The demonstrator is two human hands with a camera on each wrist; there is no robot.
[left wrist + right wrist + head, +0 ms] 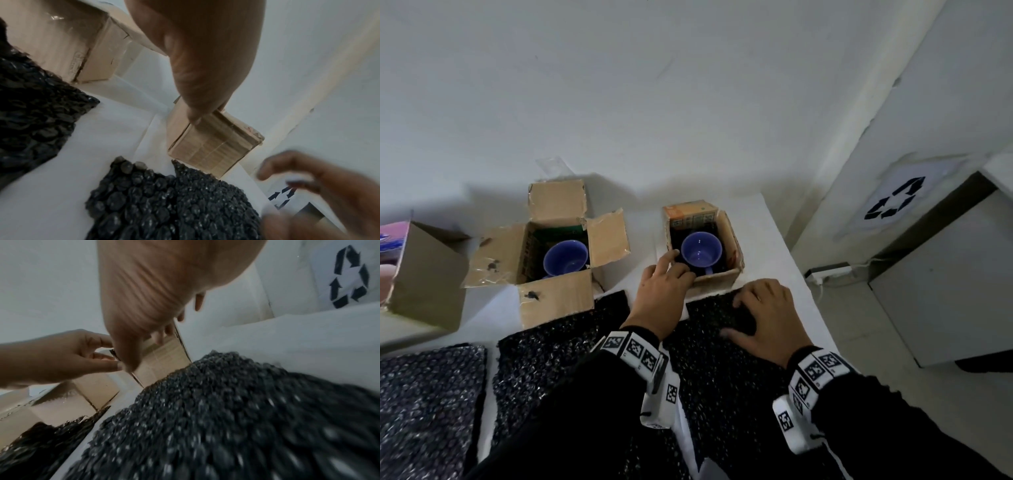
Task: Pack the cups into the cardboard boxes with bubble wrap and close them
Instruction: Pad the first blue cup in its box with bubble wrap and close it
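Two blue cups stand in open cardboard boxes on the white table [774,246]. One cup [565,257] is in the larger box [551,298] with its flaps spread. The other cup [701,253] sits in the small box [717,277] [213,146] [164,360], which is lined with dark wrap. My left hand [671,270] [61,356] holds that box's near-left corner, fingers over the rim and thumb [195,116] outside. My right hand [756,308] [308,186] is spread over a black bubble wrap sheet [722,359] [226,418] just in front of the small box, gripping nothing.
More black bubble wrap [551,342] lies in front of the larger box, with another sheet [428,394] at the near left. A pink-printed carton [424,274] stands at the far left. Right of the table's edge are a recycling bin [928,274] and a power strip [828,270].
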